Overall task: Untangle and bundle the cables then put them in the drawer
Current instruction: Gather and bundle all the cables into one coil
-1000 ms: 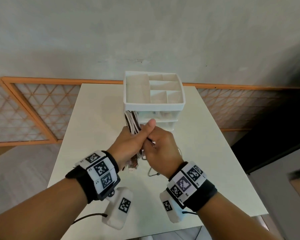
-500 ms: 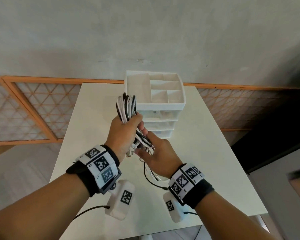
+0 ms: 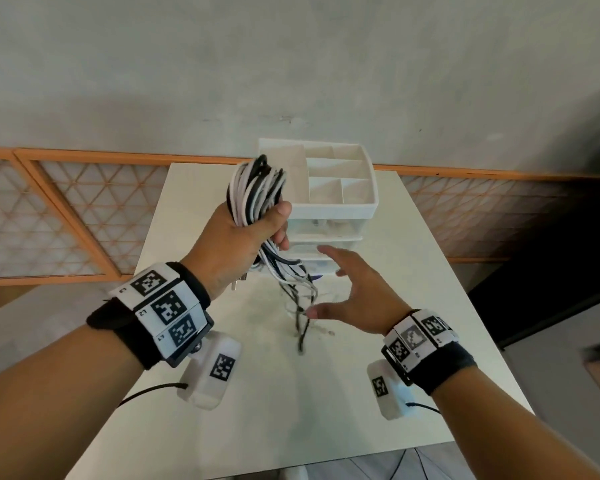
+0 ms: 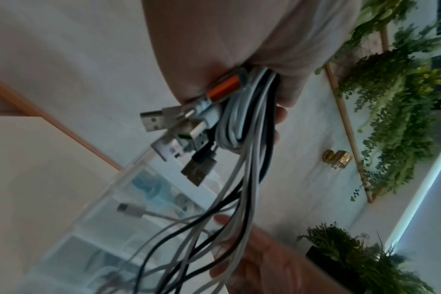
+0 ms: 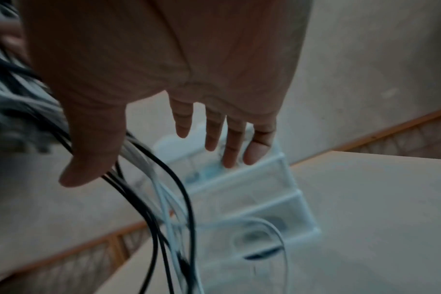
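Up goes the left hand (image 3: 236,237), lifting the cable bundle (image 3: 257,192) higher than half a second ago, and the right hand (image 3: 354,299) has let go, fingers (image 3: 329,252) spread wide and holding nothing. Left fingers wrap the looped cables above the worktop (image 3: 326,393), loose tails dangling. Gathering looks mostly done; tidying those tails and opening the drawer organiser (image 3: 340,216) remain, all drawers seemingly closed. Only the left wrist view reveals the USB plugs (image 4: 164,127) clustered below the palm.
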A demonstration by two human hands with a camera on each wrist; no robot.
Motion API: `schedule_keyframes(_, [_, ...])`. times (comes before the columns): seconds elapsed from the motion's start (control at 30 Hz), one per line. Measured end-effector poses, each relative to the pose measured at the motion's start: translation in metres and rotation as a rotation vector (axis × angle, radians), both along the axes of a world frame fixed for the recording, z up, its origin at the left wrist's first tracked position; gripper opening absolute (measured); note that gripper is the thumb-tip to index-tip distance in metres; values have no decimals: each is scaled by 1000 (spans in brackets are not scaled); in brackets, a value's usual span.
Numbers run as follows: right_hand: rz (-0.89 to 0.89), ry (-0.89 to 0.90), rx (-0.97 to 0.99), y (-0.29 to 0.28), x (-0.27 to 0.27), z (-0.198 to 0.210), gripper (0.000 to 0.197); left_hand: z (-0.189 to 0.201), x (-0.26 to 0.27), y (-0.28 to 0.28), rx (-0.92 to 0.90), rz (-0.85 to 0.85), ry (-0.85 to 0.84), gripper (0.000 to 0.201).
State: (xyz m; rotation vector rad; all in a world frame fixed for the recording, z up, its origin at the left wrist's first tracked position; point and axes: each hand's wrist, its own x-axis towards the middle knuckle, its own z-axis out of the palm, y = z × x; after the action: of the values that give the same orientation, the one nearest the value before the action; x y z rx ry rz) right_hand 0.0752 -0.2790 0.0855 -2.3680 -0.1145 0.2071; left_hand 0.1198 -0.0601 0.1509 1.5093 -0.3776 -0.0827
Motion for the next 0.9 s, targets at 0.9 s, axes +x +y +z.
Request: schedule_keyframes(0.9, [-272, -175, -278, 29, 20, 35, 35, -34, -28, -24, 621, -40, 349, 24])
